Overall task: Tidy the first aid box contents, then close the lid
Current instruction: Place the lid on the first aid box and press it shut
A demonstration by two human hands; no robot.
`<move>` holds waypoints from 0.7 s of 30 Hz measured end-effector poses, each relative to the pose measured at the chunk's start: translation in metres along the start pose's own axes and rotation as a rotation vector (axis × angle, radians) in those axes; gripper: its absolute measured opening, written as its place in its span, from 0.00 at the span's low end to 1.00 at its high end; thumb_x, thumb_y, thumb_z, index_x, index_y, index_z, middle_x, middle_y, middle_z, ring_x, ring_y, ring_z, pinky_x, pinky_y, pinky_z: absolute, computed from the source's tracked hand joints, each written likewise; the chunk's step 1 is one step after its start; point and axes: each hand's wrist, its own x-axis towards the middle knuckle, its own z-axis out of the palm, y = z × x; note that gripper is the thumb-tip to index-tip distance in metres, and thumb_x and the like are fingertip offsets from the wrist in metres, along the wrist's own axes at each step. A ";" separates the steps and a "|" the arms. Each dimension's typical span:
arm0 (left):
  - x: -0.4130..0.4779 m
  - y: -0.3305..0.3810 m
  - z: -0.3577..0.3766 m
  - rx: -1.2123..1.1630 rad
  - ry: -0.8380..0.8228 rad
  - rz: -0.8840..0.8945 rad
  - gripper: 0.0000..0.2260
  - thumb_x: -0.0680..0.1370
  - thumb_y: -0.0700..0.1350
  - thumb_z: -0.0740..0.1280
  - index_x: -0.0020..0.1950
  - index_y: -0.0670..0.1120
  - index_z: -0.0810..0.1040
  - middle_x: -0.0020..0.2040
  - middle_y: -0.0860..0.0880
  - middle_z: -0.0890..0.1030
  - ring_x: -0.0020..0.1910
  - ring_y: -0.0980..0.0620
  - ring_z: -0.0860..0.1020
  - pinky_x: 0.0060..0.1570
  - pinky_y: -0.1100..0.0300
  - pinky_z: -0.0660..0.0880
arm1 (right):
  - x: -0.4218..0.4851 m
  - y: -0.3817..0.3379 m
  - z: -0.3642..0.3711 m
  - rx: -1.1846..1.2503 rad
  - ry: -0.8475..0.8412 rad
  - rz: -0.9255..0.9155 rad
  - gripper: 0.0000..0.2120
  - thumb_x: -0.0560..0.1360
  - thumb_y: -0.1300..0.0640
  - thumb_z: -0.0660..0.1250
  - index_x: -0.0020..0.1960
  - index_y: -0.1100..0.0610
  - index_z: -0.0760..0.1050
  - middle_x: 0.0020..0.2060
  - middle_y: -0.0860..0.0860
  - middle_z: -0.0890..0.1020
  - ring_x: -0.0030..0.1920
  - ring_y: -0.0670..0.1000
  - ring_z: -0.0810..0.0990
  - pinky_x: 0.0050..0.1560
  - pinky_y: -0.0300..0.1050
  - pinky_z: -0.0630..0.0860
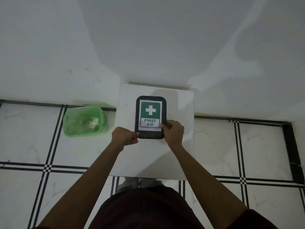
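Lid is down on the first aid box [150,117], which sits toward the far edge of the white table [179,146], about centred. Left hand [124,136] pinches the box's near left corner, right hand [173,132] curls around its near right corner, thumb on the lid. Contents hidden (can't check tidiness). Judging by this, the task is nearly done: only pressing the lid fully home remains. Green bin [84,121] stands on the floor, left of the table.
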 end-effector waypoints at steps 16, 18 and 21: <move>0.007 0.003 0.016 -0.036 -0.003 0.034 0.12 0.75 0.34 0.65 0.58 0.41 0.71 0.54 0.38 0.77 0.49 0.41 0.79 0.44 0.47 0.81 | 0.011 -0.001 0.017 0.115 -0.098 0.187 0.09 0.75 0.60 0.67 0.51 0.62 0.70 0.48 0.57 0.78 0.45 0.53 0.77 0.41 0.38 0.74; 0.005 0.009 0.027 0.011 0.062 0.112 0.08 0.78 0.41 0.58 0.57 0.41 0.68 0.52 0.43 0.74 0.52 0.42 0.75 0.42 0.47 0.80 | 0.013 -0.005 0.027 0.087 -0.062 0.228 0.06 0.76 0.59 0.62 0.50 0.61 0.67 0.49 0.58 0.75 0.49 0.57 0.76 0.43 0.46 0.77; 0.008 0.010 0.042 0.115 0.246 0.298 0.20 0.81 0.55 0.51 0.51 0.39 0.71 0.45 0.45 0.74 0.47 0.43 0.75 0.44 0.48 0.76 | 0.013 -0.008 0.044 0.065 0.050 0.241 0.09 0.78 0.53 0.58 0.48 0.60 0.66 0.48 0.59 0.76 0.48 0.58 0.76 0.46 0.53 0.79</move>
